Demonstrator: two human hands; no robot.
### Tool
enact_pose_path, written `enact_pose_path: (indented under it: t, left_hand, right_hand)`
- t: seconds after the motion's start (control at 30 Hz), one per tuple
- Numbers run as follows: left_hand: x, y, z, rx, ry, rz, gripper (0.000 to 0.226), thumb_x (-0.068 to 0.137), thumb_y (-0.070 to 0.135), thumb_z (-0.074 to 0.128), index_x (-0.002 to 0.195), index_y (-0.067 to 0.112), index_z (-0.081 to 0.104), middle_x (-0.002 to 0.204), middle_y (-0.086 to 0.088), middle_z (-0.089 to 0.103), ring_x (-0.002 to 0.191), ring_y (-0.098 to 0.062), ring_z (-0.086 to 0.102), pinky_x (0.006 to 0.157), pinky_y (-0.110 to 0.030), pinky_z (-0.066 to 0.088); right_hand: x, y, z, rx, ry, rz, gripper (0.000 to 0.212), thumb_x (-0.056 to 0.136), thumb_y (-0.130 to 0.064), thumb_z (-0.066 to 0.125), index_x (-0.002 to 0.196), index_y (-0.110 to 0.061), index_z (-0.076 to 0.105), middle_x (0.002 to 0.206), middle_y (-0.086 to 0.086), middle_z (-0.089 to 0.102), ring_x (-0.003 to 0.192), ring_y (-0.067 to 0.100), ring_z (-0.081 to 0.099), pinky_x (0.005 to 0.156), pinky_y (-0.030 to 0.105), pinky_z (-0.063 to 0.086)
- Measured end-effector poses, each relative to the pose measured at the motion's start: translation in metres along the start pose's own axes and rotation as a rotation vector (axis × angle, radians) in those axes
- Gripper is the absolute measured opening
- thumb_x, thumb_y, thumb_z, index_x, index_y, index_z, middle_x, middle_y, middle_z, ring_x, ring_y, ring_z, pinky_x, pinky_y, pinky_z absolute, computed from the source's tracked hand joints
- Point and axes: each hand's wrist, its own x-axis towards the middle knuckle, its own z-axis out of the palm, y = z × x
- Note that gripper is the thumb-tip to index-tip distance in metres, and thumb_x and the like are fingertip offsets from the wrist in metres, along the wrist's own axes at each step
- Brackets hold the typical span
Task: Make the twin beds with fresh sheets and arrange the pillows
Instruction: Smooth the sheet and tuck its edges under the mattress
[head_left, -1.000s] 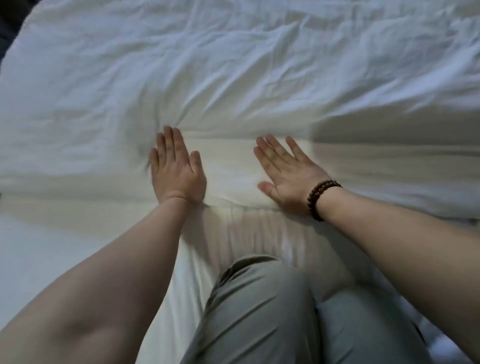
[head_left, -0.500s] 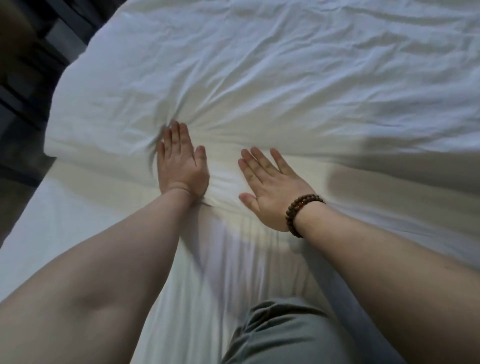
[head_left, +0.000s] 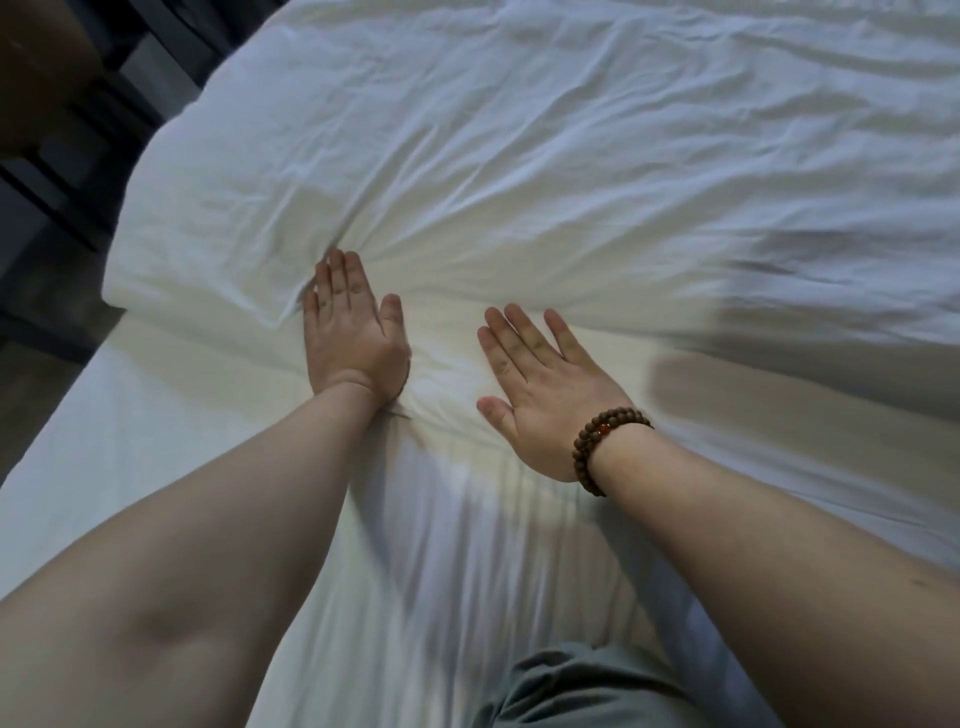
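Both the left hand (head_left: 349, 332) and right hand (head_left: 540, 395) are lying flat, fingers straight, gripping nothing, pressing the near edge of the white duvet (head_left: 519, 171).

White duvet (head_left: 519, 156), white sheet (head_left: 156, 441), brown bead bracelet (head_left: 602, 441) with one orange bead, grey-green trousers (head_left: 587, 686)

Left hand (head_left: 349, 332) nearer duvet (head_left: 519, 156) corner

No text, label, brand, number or sign can be read anywhere. The white sheet (head_left: 519, 156) on the bed is plain, and the bead bracelet (head_left: 578, 451) shows no lettering.
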Motion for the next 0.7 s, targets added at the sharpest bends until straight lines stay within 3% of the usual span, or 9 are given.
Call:
enact_pose_path:
  t: [0.3, 0.7]
  left_hand:
    - [0.026, -0.044, -0.006, -0.015, -0.065, -0.087, 0.068, 0.105, 0.043, 0.021, 0.161, 0.010, 0.004, 0.169, -0.006, -0.002, 0.156, -0.021, -0.004, 0.126, -0.038, -0.003]
    - [0.070, -0.122, 0.000, -0.009, -0.027, -0.202, 0.066, 0.107, 0.041, 0.021, 0.160, 0.005, 0.007, 0.169, -0.011, 0.004, 0.156, -0.023, 0.000, 0.126, -0.038, -0.003]
  right_hand:
    - [0.007, -0.006, -0.004, 0.000, -0.031, -0.005, 0.070, 0.100, -0.055, -0.003, 0.154, -0.016, -0.024, 0.159, -0.001, -0.035, 0.143, 0.014, -0.038, 0.121, 0.045, -0.017]
    - [0.088, -0.061, -0.002, 0.043, 0.011, -0.100, 0.070, 0.099, -0.054, -0.005, 0.155, -0.016, -0.021, 0.160, 0.000, -0.033, 0.145, 0.014, -0.035, 0.121, 0.045, -0.016]
